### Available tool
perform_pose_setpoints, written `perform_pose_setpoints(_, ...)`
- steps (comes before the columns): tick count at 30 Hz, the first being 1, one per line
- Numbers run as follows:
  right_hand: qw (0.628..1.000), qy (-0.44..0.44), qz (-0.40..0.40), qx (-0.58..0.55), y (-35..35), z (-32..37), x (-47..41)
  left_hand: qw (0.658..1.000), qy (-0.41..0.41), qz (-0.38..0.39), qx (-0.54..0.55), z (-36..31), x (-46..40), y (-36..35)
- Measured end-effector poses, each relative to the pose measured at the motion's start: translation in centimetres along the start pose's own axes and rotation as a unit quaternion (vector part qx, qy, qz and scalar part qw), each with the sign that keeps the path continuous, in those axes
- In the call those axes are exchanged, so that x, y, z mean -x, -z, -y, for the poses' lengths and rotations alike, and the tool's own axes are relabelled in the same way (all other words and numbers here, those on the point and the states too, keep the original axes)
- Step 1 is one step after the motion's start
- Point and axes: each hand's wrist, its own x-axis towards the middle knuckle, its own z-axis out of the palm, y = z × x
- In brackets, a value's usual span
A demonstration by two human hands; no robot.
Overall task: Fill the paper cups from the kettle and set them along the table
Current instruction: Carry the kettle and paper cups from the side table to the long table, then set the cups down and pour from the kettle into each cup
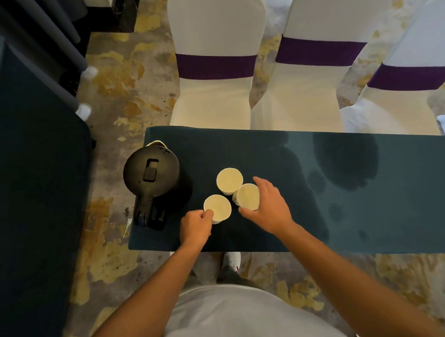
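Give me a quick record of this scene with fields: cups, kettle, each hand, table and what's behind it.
cups: three paper cups clustered together, upright
kettle: black kettle at the table's left end, lid closed, nobody holding it
left hand: left hand pinches the nearest cup at its rim
right hand: right hand grips the right cup
table: dark green cloth with darker wet-looking patches
behind: white covered chairs with purple bands

3 white-covered chairs [217, 64], purple sashes [216, 65], patterned carpet [122, 78].
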Motion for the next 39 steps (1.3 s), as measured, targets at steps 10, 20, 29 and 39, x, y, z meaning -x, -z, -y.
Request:
perform_pose_setpoints(10, 0.998, -0.029, -0.009, 0.064, -0.4, 0.3, 0.0, 1.0, -0.011, 0.0, 0.024, 1.1, 0.2, 0.1)
perform_pose_setpoints(20, 0.992, -0.103, 0.025, 0.061, 0.2, -2.8, 2.8, 1.0, -0.015, -0.003, 0.028, 2.1, 0.3, -0.4)
perform_pose_setpoints(29, 0.993, -0.079, -0.035, 0.076, 0.1, -2.1, 3.3, 0.999, -0.023, 0.012, 0.04, 3.0, 0.5, -0.1)
perform_pose_setpoints(39, 0.98, 0.076, -0.177, -0.058, 2.7, 7.4, 4.1, 0.997, 0.009, 0.023, 0.075, 6.0, 1.4, 1.8)
